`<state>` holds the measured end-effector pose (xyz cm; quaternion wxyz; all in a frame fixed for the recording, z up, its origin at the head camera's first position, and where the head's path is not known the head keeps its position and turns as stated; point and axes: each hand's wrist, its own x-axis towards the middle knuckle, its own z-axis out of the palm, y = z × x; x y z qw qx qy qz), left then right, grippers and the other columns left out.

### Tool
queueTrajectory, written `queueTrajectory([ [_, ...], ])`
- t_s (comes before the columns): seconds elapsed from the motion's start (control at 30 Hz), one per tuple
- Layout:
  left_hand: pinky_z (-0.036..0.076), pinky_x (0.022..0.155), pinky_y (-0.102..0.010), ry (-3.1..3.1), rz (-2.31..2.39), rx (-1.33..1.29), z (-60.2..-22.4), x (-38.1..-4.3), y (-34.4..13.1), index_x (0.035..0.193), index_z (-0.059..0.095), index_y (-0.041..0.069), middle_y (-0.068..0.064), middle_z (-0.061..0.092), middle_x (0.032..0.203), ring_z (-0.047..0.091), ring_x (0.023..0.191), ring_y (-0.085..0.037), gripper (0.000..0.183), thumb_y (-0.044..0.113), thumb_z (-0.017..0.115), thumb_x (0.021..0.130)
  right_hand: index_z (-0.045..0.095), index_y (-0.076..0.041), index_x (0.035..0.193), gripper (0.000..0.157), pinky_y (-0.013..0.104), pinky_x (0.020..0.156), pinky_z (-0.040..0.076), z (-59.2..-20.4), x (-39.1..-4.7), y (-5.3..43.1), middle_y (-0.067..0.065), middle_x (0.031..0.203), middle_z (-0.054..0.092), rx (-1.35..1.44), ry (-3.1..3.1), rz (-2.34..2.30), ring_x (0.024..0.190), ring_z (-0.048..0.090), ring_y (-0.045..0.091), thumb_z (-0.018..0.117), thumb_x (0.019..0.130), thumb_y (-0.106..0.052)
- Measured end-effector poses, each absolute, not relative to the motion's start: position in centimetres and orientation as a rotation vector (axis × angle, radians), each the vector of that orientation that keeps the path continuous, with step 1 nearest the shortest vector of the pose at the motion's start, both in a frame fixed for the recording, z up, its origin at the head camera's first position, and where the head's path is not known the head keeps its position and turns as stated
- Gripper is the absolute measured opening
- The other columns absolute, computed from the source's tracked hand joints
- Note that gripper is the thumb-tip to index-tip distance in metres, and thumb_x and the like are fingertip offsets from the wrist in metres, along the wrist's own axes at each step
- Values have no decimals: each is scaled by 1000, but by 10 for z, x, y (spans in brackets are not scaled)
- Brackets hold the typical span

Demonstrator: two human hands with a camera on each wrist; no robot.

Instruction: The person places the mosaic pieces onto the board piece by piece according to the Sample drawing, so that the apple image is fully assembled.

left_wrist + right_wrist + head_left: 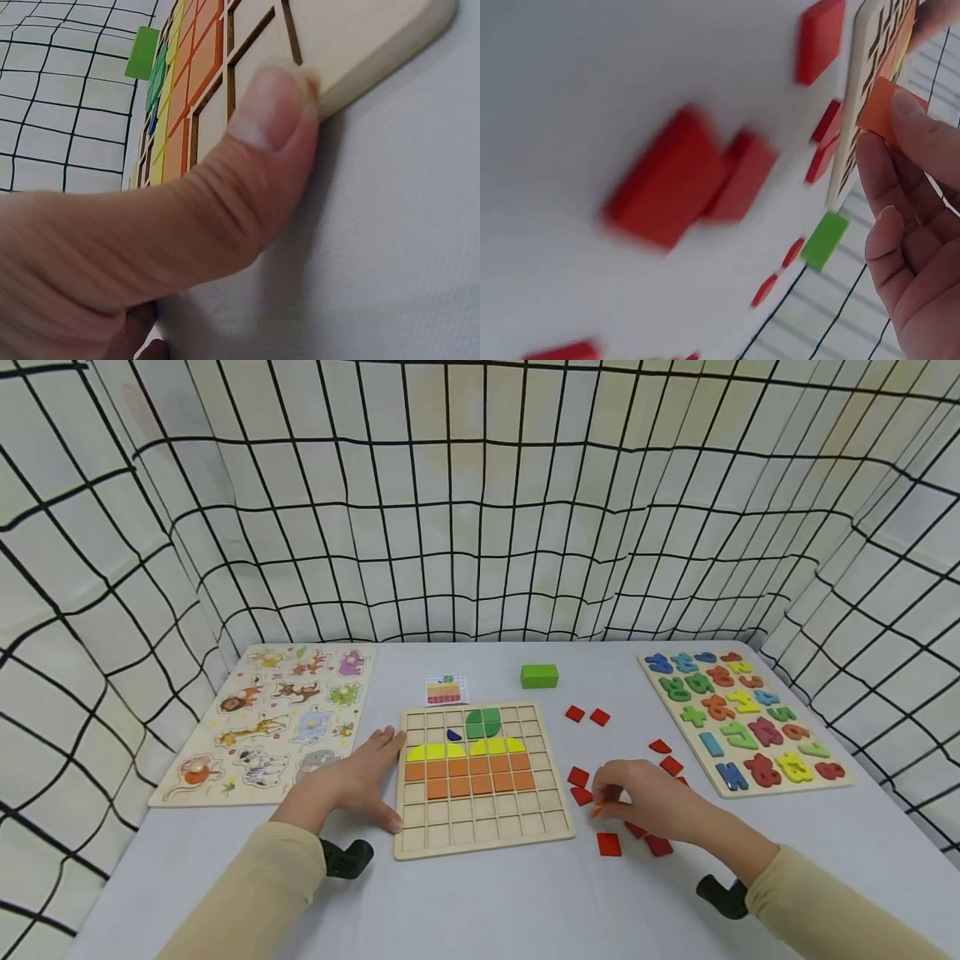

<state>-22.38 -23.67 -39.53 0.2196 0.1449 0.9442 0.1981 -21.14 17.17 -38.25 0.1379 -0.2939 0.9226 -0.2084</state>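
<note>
A wooden grid board (483,844) lies flat at the middle of the table, holding orange square tiles (481,783), yellow pieces (497,746), green leaf-like pieces (483,722) and a small dark blue piece (453,735). My left hand (352,781) is spread along the board's left edge; its thumb (262,142) touches the near left corner area. To the right of the board, my right hand (652,797) pinches an orange square tile (877,111) between thumb and fingers, low over the table. Red square tiles (609,844) are scattered around that hand, some partly hidden beneath it.
Behind the board lie a small pattern card (446,691) and a green block (539,676). An animal puzzle board (225,785) is on the left, an alphabet puzzle board (780,787) on the right. Black netting (480,510) surrounds the table's back and sides.
</note>
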Motion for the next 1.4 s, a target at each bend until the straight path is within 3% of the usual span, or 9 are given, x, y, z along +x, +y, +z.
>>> queueTrajectory([
  [0.3, 15, 127, -64, 2596, 581, 371, -398, -224, -233, 162, 15, -1, -27, 5, 170, 3, 158, -46, 133, 38, 96, 65, 70, -16, 91, 11, 19, 74, 54, -387, -238, 82, -8, 87, 63, -985, 2643, -651, 85, 56, 11, 79, 89, -11],
  [0.7, 16, 126, -64, 2602, 593, 364, -398, -222, -233, 162, 17, -1, -27, 7, 170, 4, 158, -46, 132, 38, 97, 65, 73, -13, 98, 3, 17, 78, 53, -388, -258, -12, -5, 92, 69, -1058, 2542, -687, 85, 59, 11, 73, 95, -11],
  [1.4, 16, 127, -62, 2601, 595, 358, -393, -221, -235, 162, 17, -3, -27, 8, 170, 5, 158, -46, 130, 35, 96, 67, 77, -14, 94, 5, 13, 71, 50, -389, -256, -60, -8, 82, 69, -1057, 2555, -449, 74, 57, 4, 72, 96, -14],
])
